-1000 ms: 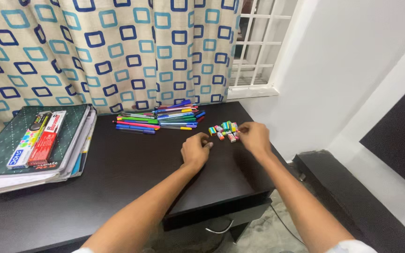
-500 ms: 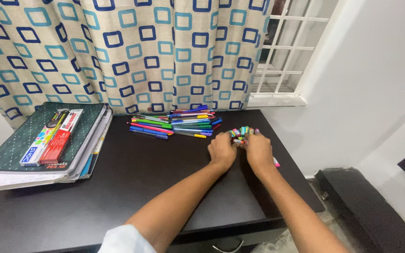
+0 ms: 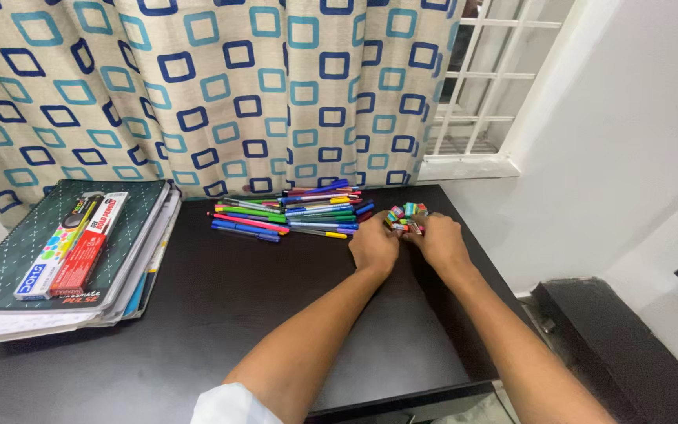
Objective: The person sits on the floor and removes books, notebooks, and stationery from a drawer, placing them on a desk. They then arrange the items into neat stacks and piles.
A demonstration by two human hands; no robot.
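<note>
We find both hands at the far right of the dark table (image 3: 221,314), side by side and touching. The left hand (image 3: 373,245) and the right hand (image 3: 439,240) have their fingers curled round a small heap of coloured erasers (image 3: 406,216), which lies at the fingertips and shows just beyond the knuckles. We cannot tell whether either hand actually pinches an eraser or only cups the heap. A spread of coloured pens (image 3: 296,210) lies just left of the heap. Well apart at the left edge, a stack of notebooks (image 3: 17,259) carries two flat boxes (image 3: 72,245). A patterned curtain (image 3: 213,86) hangs behind.
</note>
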